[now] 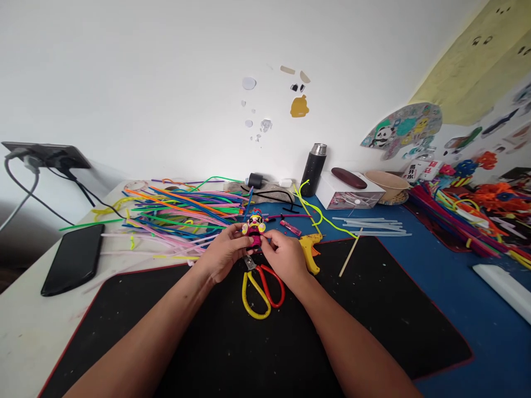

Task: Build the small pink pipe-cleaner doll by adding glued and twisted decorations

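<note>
Between my two hands is a small doll-like figure (254,225), with a blue and red top, yellow and white round parts and a magenta lower body. My left hand (227,247) grips it from the left, fingers wrapped behind and thumb in front. On the other side my right hand (284,255) pinches the figure's lower right edge. Just below lie scissors (262,287) with one yellow and one red handle, blades partly hidden by my hands. A yellow glue gun (310,253) rests beside my right hand, partly covered by it.
Many coloured pipe cleaners (186,207) spread behind my left hand. A black phone (73,258) lies at left. Clear glue sticks (375,225), a thin wooden stick (350,253), a black thermos (314,168) and a white box (348,190) are to the right. A black mat (373,315) lies underneath.
</note>
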Demonstrator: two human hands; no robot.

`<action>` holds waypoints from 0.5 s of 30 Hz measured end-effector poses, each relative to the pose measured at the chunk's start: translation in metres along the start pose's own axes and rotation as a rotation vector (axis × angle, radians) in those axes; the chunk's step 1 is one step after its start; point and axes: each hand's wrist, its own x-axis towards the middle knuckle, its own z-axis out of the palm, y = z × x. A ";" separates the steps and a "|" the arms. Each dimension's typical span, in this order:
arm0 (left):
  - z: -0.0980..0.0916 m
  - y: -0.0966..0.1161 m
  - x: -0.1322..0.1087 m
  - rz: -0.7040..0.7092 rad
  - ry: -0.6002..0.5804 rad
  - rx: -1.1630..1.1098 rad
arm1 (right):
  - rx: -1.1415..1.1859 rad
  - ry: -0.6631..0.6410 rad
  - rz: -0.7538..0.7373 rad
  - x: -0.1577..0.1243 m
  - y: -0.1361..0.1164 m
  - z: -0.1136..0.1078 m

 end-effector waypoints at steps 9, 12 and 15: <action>0.002 -0.005 0.001 0.102 0.009 0.029 | 0.491 -0.170 0.285 0.004 0.006 0.001; 0.002 -0.007 0.001 0.147 0.012 0.036 | 0.699 -0.228 0.380 0.007 0.004 0.000; 0.004 -0.007 0.000 0.153 0.011 0.019 | 0.805 -0.262 0.417 0.009 0.002 -0.001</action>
